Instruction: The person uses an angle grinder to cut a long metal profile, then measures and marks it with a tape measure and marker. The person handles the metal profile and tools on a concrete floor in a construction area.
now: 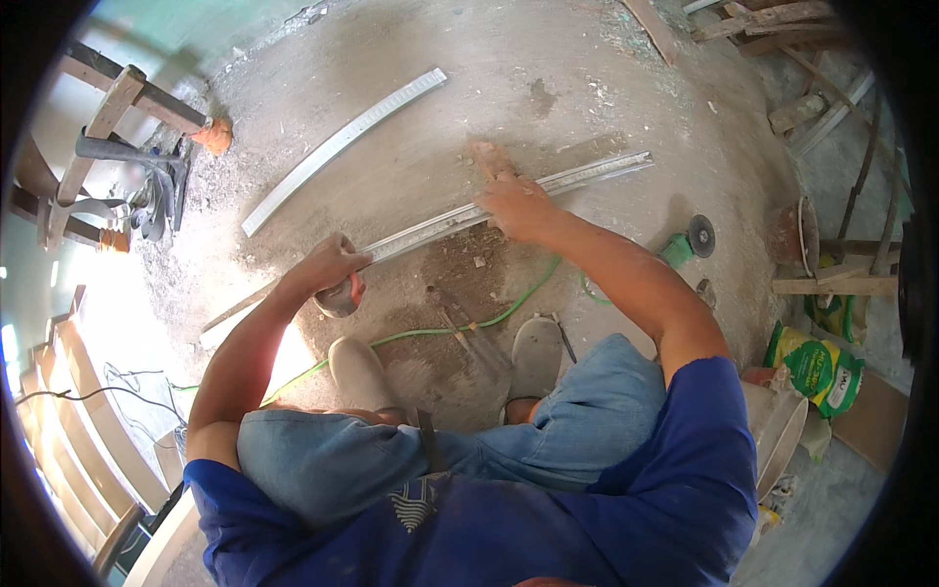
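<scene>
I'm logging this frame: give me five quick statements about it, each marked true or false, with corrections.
1. The left hand and right hand are both at the long metal strip. True.
2. The green grinder is in the right hand. False: the green grinder lies on the floor, to the right of the right forearm.
3. A second metal strip lies on the floor, apart from the long one. True.
4. The person's shirt is red. False: the shirt is blue.
5. A green cord runs across the floor. True.
</scene>
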